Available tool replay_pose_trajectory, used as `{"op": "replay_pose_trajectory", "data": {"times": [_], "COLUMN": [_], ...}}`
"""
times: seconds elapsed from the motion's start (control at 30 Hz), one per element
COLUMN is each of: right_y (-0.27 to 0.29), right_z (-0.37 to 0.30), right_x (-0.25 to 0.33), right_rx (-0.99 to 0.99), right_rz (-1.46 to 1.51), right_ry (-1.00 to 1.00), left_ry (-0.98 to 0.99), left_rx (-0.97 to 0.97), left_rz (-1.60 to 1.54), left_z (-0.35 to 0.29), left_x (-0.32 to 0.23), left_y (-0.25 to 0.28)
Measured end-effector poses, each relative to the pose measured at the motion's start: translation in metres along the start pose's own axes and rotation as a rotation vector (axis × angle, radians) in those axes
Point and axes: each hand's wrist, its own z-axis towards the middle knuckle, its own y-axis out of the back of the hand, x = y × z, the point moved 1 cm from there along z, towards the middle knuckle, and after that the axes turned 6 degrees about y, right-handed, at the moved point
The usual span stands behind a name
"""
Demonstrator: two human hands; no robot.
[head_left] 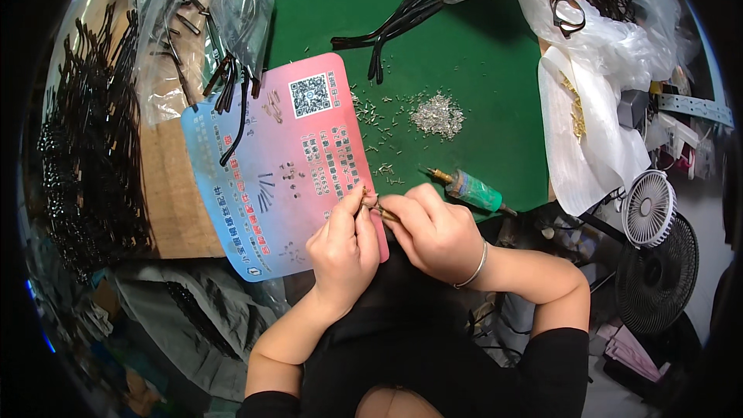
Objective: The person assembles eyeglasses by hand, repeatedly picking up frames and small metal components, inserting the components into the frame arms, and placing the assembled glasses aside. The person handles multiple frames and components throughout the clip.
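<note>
My left hand (344,251) and my right hand (433,236) meet over the near right edge of a blue-and-pink printed mat (279,151). The fingertips of both are pinched together on a small brownish, metallic-looking piece (370,200). Fingers cover most of it, so its kind does not show. Just beyond my right hand, an electric screwdriver (476,191) with a green grip lies on the green work surface (480,54). Small screws (437,115) form a silvery heap farther off. On the mat rest several tiny metal parts (265,190) in separate groups.
Dark eyeglass temples (395,23) lie at the far side, with a dense stack of more temples (89,147) on the left. Plastic bags (205,31) hold others. At the right are white paper (592,139) with gold-coloured parts (575,108), an eyeglass frame (569,15) and a small fan (648,209).
</note>
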Motion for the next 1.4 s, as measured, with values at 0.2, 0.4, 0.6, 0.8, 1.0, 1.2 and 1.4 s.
{"op": "replay_pose_trajectory", "data": {"times": [0.2, 0.4, 0.6, 0.8, 1.0, 1.2, 1.4], "right_y": [0.003, 0.015, 0.000, 0.006, 0.004, 0.008, 0.010], "right_z": [0.007, 0.026, 0.014, 0.025, 0.020, 0.005, -0.002], "right_x": [-0.008, -0.012, -0.008, 0.000, 0.004, 0.011, 0.011], "right_rx": [0.149, 0.521, 0.212, 0.162, 0.207, 0.187, 0.231], "right_rz": [0.502, 0.831, 0.200, -0.242, 0.116, 0.064, 0.505], "right_ry": [-0.326, -0.766, -0.106, 0.220, -0.084, -0.086, -0.427], "left_ry": [-0.017, 0.024, 0.075, 0.073, 0.100, 0.047, 0.021], "left_rx": [0.017, 0.031, 0.039, 0.037, 0.046, 0.022, 0.011], "left_rz": [0.023, 0.012, 0.016, 0.082, 0.036, 0.015, 0.007], "left_z": [0.000, 0.001, 0.001, 0.004, 0.001, -0.010, -0.018], "left_x": [0.004, 0.003, 0.003, 0.002, 0.001, 0.000, -0.005], "left_y": [0.000, -0.001, -0.002, 0.000, 0.001, 0.004, 0.003]}}
